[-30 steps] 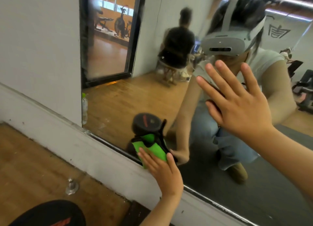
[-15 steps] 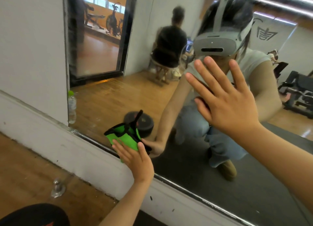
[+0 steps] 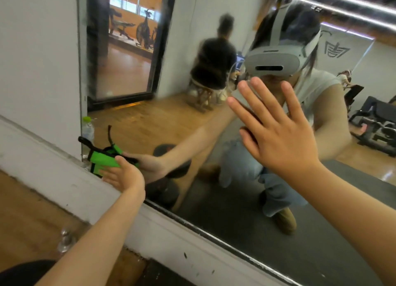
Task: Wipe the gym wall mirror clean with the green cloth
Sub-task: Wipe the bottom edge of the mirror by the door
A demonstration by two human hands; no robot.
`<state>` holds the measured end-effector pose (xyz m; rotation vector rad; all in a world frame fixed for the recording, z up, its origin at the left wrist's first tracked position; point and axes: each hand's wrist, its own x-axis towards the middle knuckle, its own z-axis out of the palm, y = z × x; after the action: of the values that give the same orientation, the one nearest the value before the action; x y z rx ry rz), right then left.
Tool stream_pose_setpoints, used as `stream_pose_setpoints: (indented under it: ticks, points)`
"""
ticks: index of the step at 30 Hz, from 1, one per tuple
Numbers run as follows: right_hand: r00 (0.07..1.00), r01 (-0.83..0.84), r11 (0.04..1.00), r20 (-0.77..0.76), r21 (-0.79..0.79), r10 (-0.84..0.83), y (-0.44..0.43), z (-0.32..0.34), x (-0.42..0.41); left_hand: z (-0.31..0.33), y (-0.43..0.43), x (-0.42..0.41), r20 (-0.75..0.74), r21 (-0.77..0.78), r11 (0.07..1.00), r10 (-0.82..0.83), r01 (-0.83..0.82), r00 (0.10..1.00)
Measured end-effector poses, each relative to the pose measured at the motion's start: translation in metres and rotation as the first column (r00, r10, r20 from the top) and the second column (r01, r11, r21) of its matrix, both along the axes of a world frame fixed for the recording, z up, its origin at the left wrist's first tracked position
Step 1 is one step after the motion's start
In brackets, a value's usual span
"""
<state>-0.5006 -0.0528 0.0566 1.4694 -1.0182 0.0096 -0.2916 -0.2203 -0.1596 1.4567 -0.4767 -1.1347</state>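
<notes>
Left hand [image 3: 123, 176], fingers flat, presses the black-edged green cloth [image 3: 102, 160] into the lower left corner of the wall mirror [image 3: 235, 221]. Right hand [image 3: 278, 140] rests splayed on the glass. White ledge [image 3: 64, 178] and wooden floor [image 3: 25, 210] lie below.

Materials and finishes at the lower left corner of the mirror [image 3: 235, 221].

The mirror is smooth, glossy glass and looks hazy near its left edge. A thin bright strip [image 3: 214, 235] along its bottom edge looks like metal. The green cloth [image 3: 102, 160] is soft, matt fabric with black trim. The wall [image 3: 38, 50] beside the glass carries flat, matt pale paint. The ledge [image 3: 64, 185] under the mirror is painted white, matt, scuffed and chipped in dark specks. The floor [image 3: 25, 217] is brown wood board with a dull, worn sheen. A small shiny fitting [image 3: 65, 240] on the floor is either polished metal or glass; which one cannot be told.
</notes>
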Motion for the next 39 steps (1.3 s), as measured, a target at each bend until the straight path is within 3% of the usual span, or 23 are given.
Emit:
stream_pose_setpoints:
  ticks: [5, 7, 13, 20, 23, 25, 28, 30, 32, 33, 34, 36, 37, 38, 39]
  points:
    - [1.0, -0.006, 1.0, 0.014, 0.003, 0.006, 0.0, -0.001, 0.001, -0.005, 0.006, 0.008, 0.282, -0.258, 0.964, 0.014, 0.062, 0.959]
    - [1.0, -0.009, 1.0, 0.012, 0.002, 0.009, 0.0, -0.001, 0.001, -0.01, -0.001, 0.017, 0.324, -0.341, 0.937, 0.04, 0.078, 0.945]
    - [1.0, 0.002, 1.0, 0.018, 0.014, -0.002, 0.001, -0.001, 0.0, -0.003, -0.021, 0.039, 0.128, -0.205, 0.977, 0.093, -0.065, 0.987]
    - [1.0, -0.011, 1.0, 0.003, 0.003, 0.011, 0.0, -0.001, 0.001, 0.0, -0.037, 0.057, 0.04, -0.046, 0.996, 0.077, -0.075, 0.996]
    - [1.0, -0.017, 1.0, 0.003, 0.004, 0.017, 0.0, 0.0, 0.001, 0.016, -0.039, 0.06, 0.073, -0.087, 0.994, 0.073, -0.066, 0.995]
    - [1.0, -0.021, 1.0, -0.003, 0.001, 0.021, 0.0, 0.0, 0.001, 0.033, -0.041, 0.06, 0.163, -0.213, 0.975, 0.094, -0.058, 0.982]
    - [1.0, -0.01, 1.0, -0.007, 0.004, 0.01, -0.001, 0.0, 0.001, 0.061, -0.025, 0.047, 0.382, -0.543, 0.831, 0.116, 0.121, 0.917]
    - [1.0, -0.001, 1.0, -0.011, 0.008, 0.001, -0.002, 0.0, 0.0, 0.064, 0.003, 0.031, 0.627, -0.666, 0.615, 0.157, 0.421, 0.763]
    - [1.0, 0.003, 1.0, -0.004, 0.007, -0.003, -0.001, -0.001, -0.001, 0.047, 0.022, 0.026, 0.782, -0.616, 0.461, 0.263, 0.639, 0.565]
    - [1.0, -0.001, 1.0, 0.0, 0.006, 0.001, -0.001, -0.002, 0.0, 0.044, 0.019, 0.031, 0.788, -0.614, 0.458, 0.299, 0.643, 0.539]
    - [1.0, -0.004, 1.0, -0.001, 0.004, 0.004, -0.001, -0.002, 0.001, 0.051, 0.011, 0.036, 0.748, -0.649, 0.504, 0.284, 0.57, 0.6]
    - [1.0, 0.0, 1.0, 0.003, 0.012, 0.0, -0.002, -0.002, 0.002, 0.092, -0.018, 0.044, 0.525, -0.61, 0.748, 0.132, 0.263, 0.841]
    - [1.0, 0.002, 1.0, 0.004, 0.019, -0.002, -0.003, -0.001, 0.002, 0.12, -0.032, 0.047, 0.403, -0.519, 0.844, 0.099, 0.138, 0.91]
    - [1.0, 0.005, 1.0, 0.004, 0.024, -0.005, -0.004, 0.0, 0.001, 0.147, -0.035, 0.044, 0.361, -0.462, 0.882, 0.089, 0.095, 0.928]
    - [1.0, 0.009, 1.0, 0.004, 0.026, -0.009, -0.003, 0.0, 0.0, 0.167, -0.028, 0.035, 0.397, -0.491, 0.864, 0.111, 0.109, 0.911]
